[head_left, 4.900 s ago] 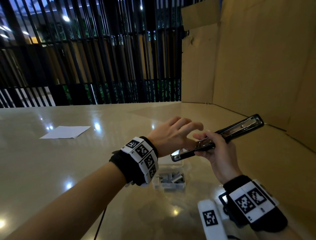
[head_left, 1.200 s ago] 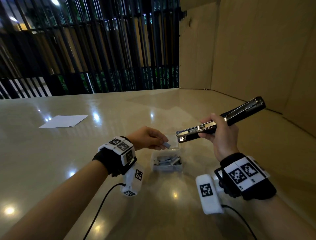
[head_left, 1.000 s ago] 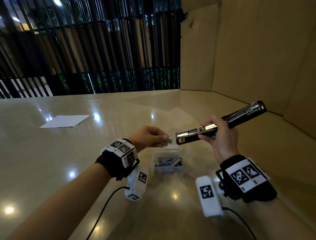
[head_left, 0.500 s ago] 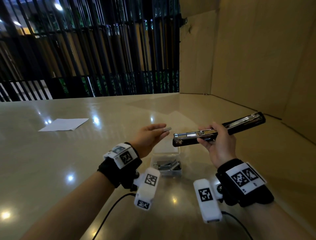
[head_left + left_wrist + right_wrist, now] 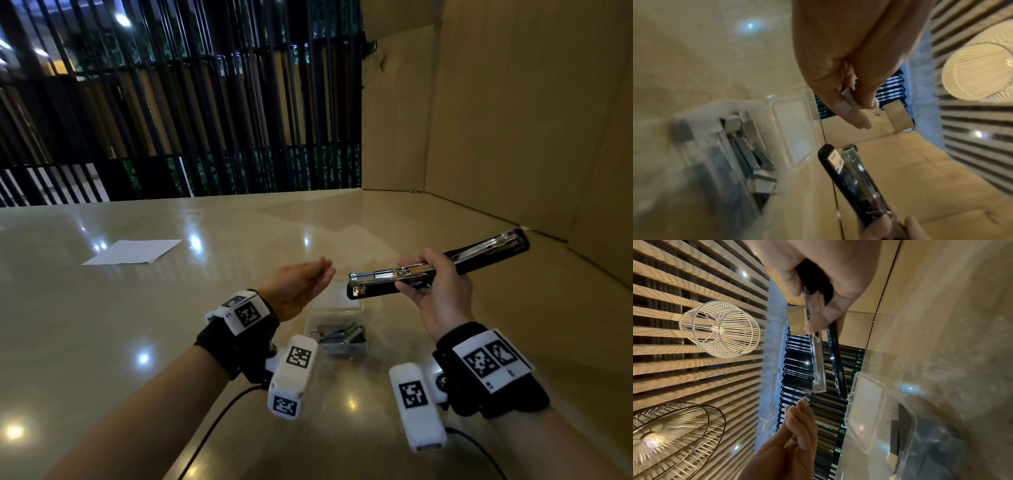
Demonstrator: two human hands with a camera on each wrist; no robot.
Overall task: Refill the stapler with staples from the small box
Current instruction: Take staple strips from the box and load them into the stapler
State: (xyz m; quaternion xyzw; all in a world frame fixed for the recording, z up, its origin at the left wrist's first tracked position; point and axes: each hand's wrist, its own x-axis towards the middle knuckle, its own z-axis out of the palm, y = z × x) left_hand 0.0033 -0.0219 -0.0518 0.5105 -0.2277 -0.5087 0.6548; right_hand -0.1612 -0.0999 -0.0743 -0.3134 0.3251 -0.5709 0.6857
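Loading step: right hand (image 5: 435,294) grips the opened stapler (image 5: 431,270), left hand (image 5: 301,284) pinches a staple strip (image 5: 849,97) (beside the magazine mouth), seating it there comes next

L hand (image 5: 298,281) raised w/ fingers nearly straight, thumb pinching a small strip; R hand (image 5: 434,291) alongside, fingers curled, gripping mid-air.

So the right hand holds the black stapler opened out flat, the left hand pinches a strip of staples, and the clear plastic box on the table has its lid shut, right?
Not quite: the clear plastic box has its lid folded open, with loose staple strips exposed inside, as the left wrist view shows. The rest stands: the right hand holds the opened black stapler, and the left hand pinches a strip of staples.
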